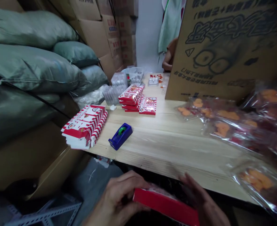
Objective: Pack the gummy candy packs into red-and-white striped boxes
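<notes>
Below the front edge of the wooden table point(166, 147), both my hands hold a flat red box point(166, 207). My left hand point(118, 199) grips its left end, fingers curled round it. My right hand point(199, 197) closes on its right side from above. A stack of flat red-and-white striped cartons point(85, 125) lies at the table's left edge, and a blue tape dispenser point(120, 136) sits just right of it. Farther back stand piles of filled red boxes point(137, 99).
Clear bags of orange pieces point(228, 122) spread over the table's right side. A large printed cardboard box point(225, 47) stands at the back right, with another person's arm point(168, 59) beside it. Clear plastic trays point(116, 88) are stacked at the back; grey-green sacks point(32, 66) pile up on the left.
</notes>
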A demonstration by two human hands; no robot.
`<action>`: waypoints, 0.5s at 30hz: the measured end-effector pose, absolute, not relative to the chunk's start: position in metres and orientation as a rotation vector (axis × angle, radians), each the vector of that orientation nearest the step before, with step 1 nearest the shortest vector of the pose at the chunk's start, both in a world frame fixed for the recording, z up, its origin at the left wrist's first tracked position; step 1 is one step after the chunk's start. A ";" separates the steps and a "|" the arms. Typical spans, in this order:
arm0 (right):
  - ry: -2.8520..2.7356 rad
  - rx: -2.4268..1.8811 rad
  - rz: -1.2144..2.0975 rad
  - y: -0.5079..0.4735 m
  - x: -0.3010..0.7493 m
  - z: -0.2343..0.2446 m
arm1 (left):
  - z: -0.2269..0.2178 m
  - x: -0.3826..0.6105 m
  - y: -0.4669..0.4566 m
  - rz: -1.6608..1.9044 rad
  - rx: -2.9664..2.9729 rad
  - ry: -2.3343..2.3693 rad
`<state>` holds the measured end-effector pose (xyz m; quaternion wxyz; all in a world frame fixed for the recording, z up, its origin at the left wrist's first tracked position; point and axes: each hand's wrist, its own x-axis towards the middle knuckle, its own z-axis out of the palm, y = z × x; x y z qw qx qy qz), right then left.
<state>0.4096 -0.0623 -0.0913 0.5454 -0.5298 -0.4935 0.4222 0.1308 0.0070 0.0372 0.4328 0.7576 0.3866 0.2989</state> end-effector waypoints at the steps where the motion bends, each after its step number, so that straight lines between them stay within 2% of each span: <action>1: -1.091 -1.193 0.948 -0.058 0.416 -0.096 | 0.044 0.130 0.012 0.836 1.938 0.942; 5: -0.988 -1.114 1.200 -0.014 0.426 -0.083 | 0.041 0.140 0.058 1.123 2.197 0.869; 8: -0.892 -1.044 1.312 0.047 0.420 -0.050 | 0.017 0.164 0.103 1.106 2.382 0.751; 12: -0.707 -1.139 1.136 0.151 0.411 -0.033 | -0.001 0.173 0.149 1.043 2.559 0.878; 15: -0.707 -1.151 1.031 0.228 0.408 -0.045 | 0.006 0.128 0.178 1.090 2.702 1.280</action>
